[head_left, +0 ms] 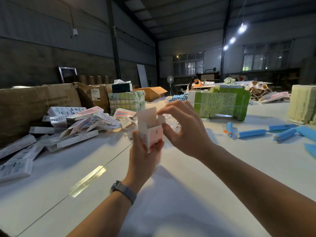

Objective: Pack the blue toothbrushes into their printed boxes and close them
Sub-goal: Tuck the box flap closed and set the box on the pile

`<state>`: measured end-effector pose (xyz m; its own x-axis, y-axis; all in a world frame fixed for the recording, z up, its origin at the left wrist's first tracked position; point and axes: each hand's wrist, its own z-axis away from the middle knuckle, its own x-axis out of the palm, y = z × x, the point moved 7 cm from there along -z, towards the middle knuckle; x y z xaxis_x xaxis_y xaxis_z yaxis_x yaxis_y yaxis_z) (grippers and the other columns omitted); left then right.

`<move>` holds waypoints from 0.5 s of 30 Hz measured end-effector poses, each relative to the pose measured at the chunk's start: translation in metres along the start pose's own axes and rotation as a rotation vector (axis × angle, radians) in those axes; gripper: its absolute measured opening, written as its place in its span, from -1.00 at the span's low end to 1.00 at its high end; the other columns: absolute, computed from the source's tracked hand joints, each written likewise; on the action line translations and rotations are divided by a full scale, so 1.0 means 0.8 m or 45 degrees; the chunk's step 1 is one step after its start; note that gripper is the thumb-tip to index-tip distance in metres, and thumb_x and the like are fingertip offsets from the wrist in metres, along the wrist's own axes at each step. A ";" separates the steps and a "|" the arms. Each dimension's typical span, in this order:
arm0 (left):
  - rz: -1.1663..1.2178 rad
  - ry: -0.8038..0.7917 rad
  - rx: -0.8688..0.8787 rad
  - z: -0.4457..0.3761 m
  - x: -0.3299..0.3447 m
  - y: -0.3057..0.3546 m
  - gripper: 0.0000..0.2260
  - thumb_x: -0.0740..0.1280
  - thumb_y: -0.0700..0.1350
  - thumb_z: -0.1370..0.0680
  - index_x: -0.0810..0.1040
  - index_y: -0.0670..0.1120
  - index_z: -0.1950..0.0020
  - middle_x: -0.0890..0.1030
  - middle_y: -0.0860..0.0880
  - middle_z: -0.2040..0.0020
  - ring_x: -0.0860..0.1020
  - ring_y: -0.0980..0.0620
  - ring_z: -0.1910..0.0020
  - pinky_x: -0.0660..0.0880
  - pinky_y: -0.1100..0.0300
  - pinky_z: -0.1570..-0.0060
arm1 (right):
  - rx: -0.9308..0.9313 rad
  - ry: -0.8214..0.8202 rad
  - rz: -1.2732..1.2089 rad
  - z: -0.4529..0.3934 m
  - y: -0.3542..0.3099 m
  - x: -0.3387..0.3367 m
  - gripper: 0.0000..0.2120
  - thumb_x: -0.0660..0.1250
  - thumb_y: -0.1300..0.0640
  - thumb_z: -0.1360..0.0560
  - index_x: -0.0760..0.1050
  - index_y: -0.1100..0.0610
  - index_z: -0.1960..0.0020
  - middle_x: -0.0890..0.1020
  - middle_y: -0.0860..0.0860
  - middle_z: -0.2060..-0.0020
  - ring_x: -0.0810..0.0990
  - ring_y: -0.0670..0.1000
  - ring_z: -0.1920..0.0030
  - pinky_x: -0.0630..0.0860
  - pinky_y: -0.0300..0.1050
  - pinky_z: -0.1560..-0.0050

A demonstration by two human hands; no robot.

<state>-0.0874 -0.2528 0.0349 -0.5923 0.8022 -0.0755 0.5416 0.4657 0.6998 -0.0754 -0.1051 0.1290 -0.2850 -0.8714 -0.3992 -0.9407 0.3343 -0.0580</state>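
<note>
Our left hand (145, 151) clasped around the upright printed box (150, 132), right hand (184, 129) pinching its open top flap (147, 115).

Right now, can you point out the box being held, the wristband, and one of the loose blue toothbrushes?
Box (150, 134): head view, on its pink printed front.
Wristband (123, 190): head view, on the grey strap around the left wrist.
Blue toothbrush (251, 133): head view, on the middle of its handle.

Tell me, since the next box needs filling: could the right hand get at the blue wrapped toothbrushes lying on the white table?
Probably yes. The right hand only pinches the open pink box's flap, and bare white table lies between it and the blue wrapped toothbrushes on its own side.
</note>
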 end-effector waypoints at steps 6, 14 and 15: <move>0.346 -0.324 -0.167 0.006 0.025 0.008 -0.76 0.32 -0.13 -0.61 0.32 0.08 -0.18 0.52 0.08 0.02 0.62 0.12 -0.03 0.62 0.30 0.13 | 0.528 -0.220 -0.567 0.014 0.049 0.020 -0.62 0.42 0.24 -0.50 0.42 0.03 -0.27 0.56 -0.05 -0.11 0.61 0.00 -0.03 0.60 -0.17 0.03; 0.306 -0.317 -0.027 0.007 0.020 0.028 -0.73 0.05 0.12 -0.66 0.18 0.14 -0.34 0.51 0.43 -0.01 0.60 0.23 -0.13 0.62 0.29 0.09 | 0.713 -0.260 -0.958 0.024 0.061 0.032 -0.53 0.45 0.09 -0.44 0.39 -0.13 -0.28 0.62 -0.06 -0.01 0.67 0.04 0.04 0.65 -0.08 0.07; 0.264 -0.285 0.014 0.006 0.016 0.031 -0.72 0.06 0.09 -0.67 0.14 0.13 -0.37 0.51 0.47 -0.02 0.60 0.24 -0.11 0.60 0.32 0.12 | 0.722 -0.266 -0.977 0.027 0.061 0.034 -0.52 0.46 0.04 -0.41 0.40 -0.15 -0.27 0.62 -0.09 0.02 0.67 0.02 0.03 0.63 -0.12 0.09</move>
<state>-0.0787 -0.2293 0.0479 -0.3233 0.9423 -0.0874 0.6444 0.2868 0.7089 -0.1251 -0.1047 0.0959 0.4575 -0.8614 -0.2207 -0.6136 -0.1262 -0.7795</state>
